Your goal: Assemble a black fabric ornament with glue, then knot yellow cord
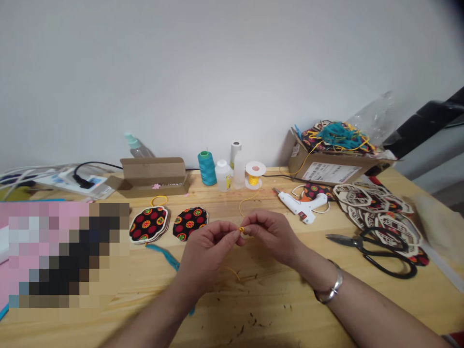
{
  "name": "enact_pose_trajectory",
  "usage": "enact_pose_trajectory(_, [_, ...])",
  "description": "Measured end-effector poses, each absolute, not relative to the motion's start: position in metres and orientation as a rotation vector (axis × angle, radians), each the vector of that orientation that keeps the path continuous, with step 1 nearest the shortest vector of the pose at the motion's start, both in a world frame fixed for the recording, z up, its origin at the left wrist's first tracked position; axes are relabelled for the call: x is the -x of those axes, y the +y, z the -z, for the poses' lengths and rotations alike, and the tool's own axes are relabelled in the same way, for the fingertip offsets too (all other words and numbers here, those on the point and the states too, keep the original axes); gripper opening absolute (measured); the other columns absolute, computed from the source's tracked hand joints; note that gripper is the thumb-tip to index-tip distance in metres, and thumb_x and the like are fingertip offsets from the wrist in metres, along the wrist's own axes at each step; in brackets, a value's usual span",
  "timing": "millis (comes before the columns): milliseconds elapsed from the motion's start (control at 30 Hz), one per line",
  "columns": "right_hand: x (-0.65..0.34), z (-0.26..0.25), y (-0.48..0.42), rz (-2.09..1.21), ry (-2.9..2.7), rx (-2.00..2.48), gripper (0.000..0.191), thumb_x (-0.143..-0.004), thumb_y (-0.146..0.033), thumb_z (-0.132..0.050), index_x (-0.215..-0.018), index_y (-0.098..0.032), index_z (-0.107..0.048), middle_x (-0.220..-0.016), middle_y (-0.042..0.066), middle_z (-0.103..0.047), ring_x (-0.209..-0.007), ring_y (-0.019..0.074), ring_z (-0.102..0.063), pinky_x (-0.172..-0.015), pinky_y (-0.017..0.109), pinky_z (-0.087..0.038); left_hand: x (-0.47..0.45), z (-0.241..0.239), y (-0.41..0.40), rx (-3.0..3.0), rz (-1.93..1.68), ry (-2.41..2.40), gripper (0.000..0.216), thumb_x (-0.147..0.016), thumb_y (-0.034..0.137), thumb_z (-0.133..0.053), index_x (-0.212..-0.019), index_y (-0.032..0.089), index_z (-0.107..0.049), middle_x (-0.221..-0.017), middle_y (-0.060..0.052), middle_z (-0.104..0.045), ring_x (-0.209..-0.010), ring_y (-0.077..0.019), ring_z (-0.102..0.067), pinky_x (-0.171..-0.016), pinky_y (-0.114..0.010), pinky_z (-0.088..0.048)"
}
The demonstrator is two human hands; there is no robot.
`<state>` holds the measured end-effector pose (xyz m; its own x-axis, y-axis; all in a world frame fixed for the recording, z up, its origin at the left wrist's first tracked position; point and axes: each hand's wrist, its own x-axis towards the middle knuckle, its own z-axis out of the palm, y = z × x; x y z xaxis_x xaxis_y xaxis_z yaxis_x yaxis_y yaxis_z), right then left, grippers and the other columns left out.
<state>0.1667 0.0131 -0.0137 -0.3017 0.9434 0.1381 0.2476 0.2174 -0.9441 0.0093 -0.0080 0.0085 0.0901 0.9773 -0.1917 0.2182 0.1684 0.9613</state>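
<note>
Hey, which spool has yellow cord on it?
The short white-rimmed spool on the right, wound with yellow cord; the taller spool on the left holds teal thread.

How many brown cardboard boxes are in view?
2: a long, low brown cardboard box at back left, and a taller brown cardboard box at back right, heaped with teal and yellow strands. Pixelation at left may hide more.

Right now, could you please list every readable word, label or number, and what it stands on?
No text is legible.
White label on cardboard box: print too small.
Yellow label on bottle: too small.
Sticker on glue gun: too small.
Dark marks at open carton: blurred.
</note>
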Motion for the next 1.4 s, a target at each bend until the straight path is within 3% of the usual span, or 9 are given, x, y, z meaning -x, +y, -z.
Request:
enact_pose_trajectory(567, [-0.175, 0.015, 0.020, -0.978, -1.935, 1.001, 0.012, -0.077, -0.014, -0.056, -0.071, -0.017, -0.065, -0.061, -0.002, -0.059, -0.058, 0.0097, -0.051, -0.057, 0.021, -0.037, -0.010, -0.005, -0.007, -1.399, -0.838, 1.403, 0.013, -0.071, 0.024, -0.057, -0.063, 0.020, -0.066, -0.061, 0.002, -0.067, -0.059, -0.0124, -0.055, -0.058, -0.021, -0.041])
enact_pose_trajectory(1033, [-0.171, 0.012, 0.016, -0.947, -2.000, 1.088, 0.013, -0.078, -0.010, -0.051, -0.068, -0.015, -0.057, -0.060, -0.003, -0.054, -0.058, 0.0081, -0.047, -0.056, 0.019, -0.034, -0.009, 0.000, -0.007, -1.437, -0.869, 1.397, 0.012, -0.073, 0.024, -0.056, -0.066, 0.020, -0.065, -0.065, 0.003, -0.069, -0.063, -0.0120, -0.059, -0.062, -0.021, -0.043])
enact_pose_trajectory(1400, [-0.166, 0.012, 0.011, -1.015, -1.933, 1.143, 0.012, -0.081, -0.011, -0.045, -0.074, -0.015, -0.054, -0.069, 0.001, -0.059, -0.065, 0.0117, -0.051, -0.062, 0.024, -0.037, -0.010, 0.002, -0.008, -1.421, -0.905, 1.380, 0.009, -0.075, 0.022, -0.057, -0.069, 0.019, -0.064, -0.066, 0.003, -0.069, -0.064, -0.0106, -0.059, -0.063, -0.019, -0.043])
